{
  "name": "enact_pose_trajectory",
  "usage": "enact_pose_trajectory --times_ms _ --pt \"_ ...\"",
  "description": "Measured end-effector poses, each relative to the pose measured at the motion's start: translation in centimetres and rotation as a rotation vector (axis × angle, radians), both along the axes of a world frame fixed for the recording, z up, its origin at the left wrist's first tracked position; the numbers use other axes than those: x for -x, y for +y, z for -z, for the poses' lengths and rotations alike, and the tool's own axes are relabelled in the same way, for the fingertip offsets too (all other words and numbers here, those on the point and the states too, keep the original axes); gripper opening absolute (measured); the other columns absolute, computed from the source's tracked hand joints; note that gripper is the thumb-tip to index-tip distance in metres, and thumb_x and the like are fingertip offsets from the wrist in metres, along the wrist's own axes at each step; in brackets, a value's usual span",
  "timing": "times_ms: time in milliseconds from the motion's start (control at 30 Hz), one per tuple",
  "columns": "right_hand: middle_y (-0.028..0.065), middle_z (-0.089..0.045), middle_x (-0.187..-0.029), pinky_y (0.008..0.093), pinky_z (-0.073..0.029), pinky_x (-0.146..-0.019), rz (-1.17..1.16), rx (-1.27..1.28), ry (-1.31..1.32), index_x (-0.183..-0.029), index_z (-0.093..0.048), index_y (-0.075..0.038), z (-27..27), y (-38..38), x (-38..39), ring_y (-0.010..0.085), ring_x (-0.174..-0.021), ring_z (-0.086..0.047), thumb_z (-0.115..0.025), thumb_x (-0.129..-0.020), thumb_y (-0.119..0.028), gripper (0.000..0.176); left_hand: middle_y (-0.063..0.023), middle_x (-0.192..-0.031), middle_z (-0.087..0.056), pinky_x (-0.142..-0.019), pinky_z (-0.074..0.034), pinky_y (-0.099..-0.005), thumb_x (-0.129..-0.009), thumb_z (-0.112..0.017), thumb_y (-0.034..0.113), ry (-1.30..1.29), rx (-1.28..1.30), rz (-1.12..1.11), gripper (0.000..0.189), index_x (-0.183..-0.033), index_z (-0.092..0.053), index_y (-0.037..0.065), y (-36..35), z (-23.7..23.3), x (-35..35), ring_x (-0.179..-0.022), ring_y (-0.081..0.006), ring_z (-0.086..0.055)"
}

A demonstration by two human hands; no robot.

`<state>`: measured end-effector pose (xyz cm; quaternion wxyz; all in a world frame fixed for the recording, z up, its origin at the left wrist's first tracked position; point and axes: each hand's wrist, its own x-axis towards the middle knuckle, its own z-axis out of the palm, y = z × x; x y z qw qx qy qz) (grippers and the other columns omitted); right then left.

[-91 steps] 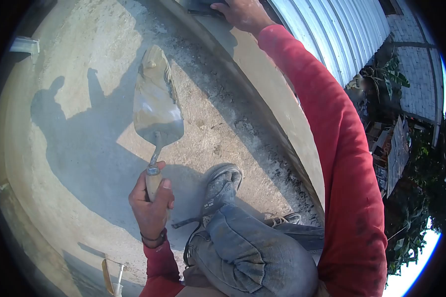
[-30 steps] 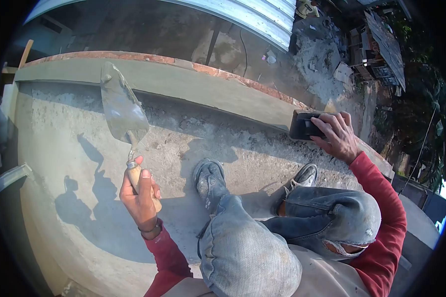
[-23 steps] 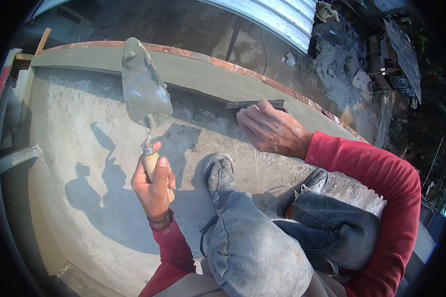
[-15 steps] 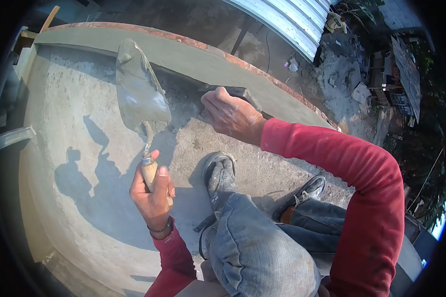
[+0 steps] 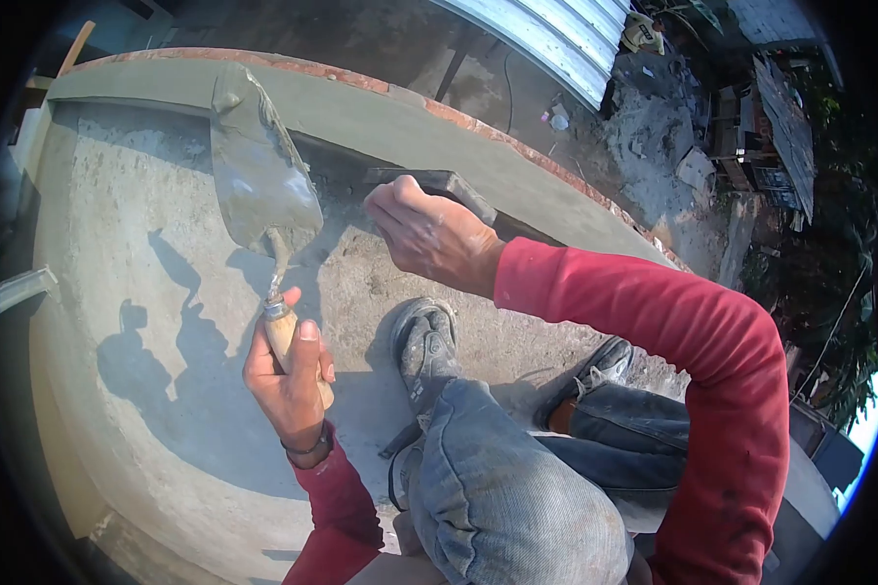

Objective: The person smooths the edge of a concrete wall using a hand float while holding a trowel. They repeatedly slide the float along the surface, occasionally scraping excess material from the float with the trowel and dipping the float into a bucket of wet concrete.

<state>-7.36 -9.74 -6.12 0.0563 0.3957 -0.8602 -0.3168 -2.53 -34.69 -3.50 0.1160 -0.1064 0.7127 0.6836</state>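
My left hand [image 5: 291, 375] is wrapped round the wooden handle of a trowel [image 5: 263, 180]. The metal blade points up and away from me, smeared with wet grey mortar, with a lump near its tip. Over to the right, my right hand [image 5: 429, 234] grips a dark flat float [image 5: 449, 187], whose underside and handle are hidden by the hand. The float is beside the inner face of a low curved wall [image 5: 361, 120] coated in smooth grey mortar, with red brick along its outer edge. Whether the float touches the wall I cannot tell.
Rough concrete floor [image 5: 224, 390] with my shadow lies at the left. My shoes [image 5: 425, 341] stand below my hands. Beyond the wall are corrugated metal sheets [image 5: 546, 39], rubble [image 5: 649, 146] and a shed [image 5: 766, 146]. A pale bar [image 5: 18, 292] juts in at the left edge.
The view has shifted slightly, so most things appear a little further left. My right hand and the float have moved slightly left along the wall. Both hands keep their holds.
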Motion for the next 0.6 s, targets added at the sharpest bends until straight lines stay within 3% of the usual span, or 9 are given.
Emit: enact_pose_trajectory --times_ms 100,200,333,400,433,567,600 --pt "-0.0028 -0.058 -0.114 0.0444 -0.036 -0.101 -0.014 -0.189 -0.078 -0.106 -0.079 -0.028 0.1 1.5 -0.1 0.0236 -0.118 -0.050 -0.067 -0.096 -0.031 0.016 -0.0015 -0.081 -0.057 -0.051 -0.042 -0.0233 -0.105 -0.068 0.019 0.000 -0.006 0.002 0.042 -0.141 -0.063 -0.002 -0.3 0.1 0.0 -0.057 -0.0057 -0.048" --pt "-0.0013 -0.057 -0.109 0.0436 -0.036 -0.103 -0.008 -0.202 -0.184 -0.105 -0.079 -0.022 0.6 6.7 -6.3 0.0227 -0.118 -0.050 -0.066 -0.095 -0.031 0.018 -0.0009 -0.078 -0.059 -0.051 -0.043 -0.0236 -0.102 -0.064 0.007 -0.036 0.003 -0.019 0.037 -0.136 -0.063 -0.006 -0.6 0.0 0.2 -0.057 -0.0053 -0.050" --pt "-0.0001 -0.055 -0.103 0.0420 -0.037 -0.104 0.056 -0.235 -0.305 -0.101 -0.077 -0.013 -0.8 11.9 -13.6 0.0217 -0.115 -0.053 -0.065 -0.093 -0.028 0.020 -0.0016 -0.078 -0.059 -0.051 -0.043 -0.0238 -0.102 -0.064 0.008 -0.053 -0.005 -0.034 0.037 -0.136 -0.063 -0.006 -1.6 0.5 0.0 -0.057 -0.0055 -0.051" --pt "0.0007 -0.055 -0.101 0.0403 -0.040 -0.102 0.183 -0.011 -0.382 -0.099 -0.076 -0.011 -2.4 12.3 -14.5 0.0209 -0.110 -0.056 -0.066 -0.090 -0.026 0.021 -0.0013 -0.081 -0.056 -0.050 -0.041 -0.0235 -0.105 -0.068 0.022 -0.004 0.040 0.004 0.043 -0.140 -0.063 -0.002 -2.0 1.2 -0.1 -0.055 -0.0060 -0.047" --pt "0.0036 -0.056 -0.102 0.0349 -0.043 -0.095 0.231 0.224 -0.329 -0.113 -0.070 -0.004 -3.6 11.2 -13.1 0.0182 -0.103 -0.058 -0.070 -0.086 -0.019 0.030 -0.0013 -0.081 -0.056 -0.050 -0.041 -0.0235 -0.105 -0.068 0.022 -0.004 0.042 0.013 0.043 -0.140 -0.063 -0.002 -1.8 1.1 0.0 -0.055 -0.0060 -0.047" --pt "0.0102 -0.061 -0.110 0.0438 -0.043 -0.096 0.521 0.901 -0.130 -0.127 -0.062 -0.006 -1.9 8.1 -4.0 0.0270 -0.109 -0.062 -0.075 -0.093 -0.033 0.046 -0.0013 -0.082 -0.055 -0.049 -0.041 -0.0235 -0.106 -0.067 0.021 -0.022 0.035 -0.010 0.042 -0.141 -0.063 -0.001 -0.6 0.5 0.7 -0.055 -0.0064 -0.046" --pt "0.0117 -0.061 -0.112 0.0448 -0.043 -0.096 0.565 0.956 -0.121 -0.129 -0.061 -0.006 -0.7 7.9 -1.7 0.0294 -0.110 -0.062 -0.076 -0.093 -0.036 0.049 -0.0014 -0.082 -0.054 -0.049 -0.041 -0.0234 -0.106 -0.066 0.020 -0.022 0.023 -0.018 0.042 -0.142 -0.062 -0.001 -0.3 0.4 0.7 -0.055 -0.0063 -0.046"
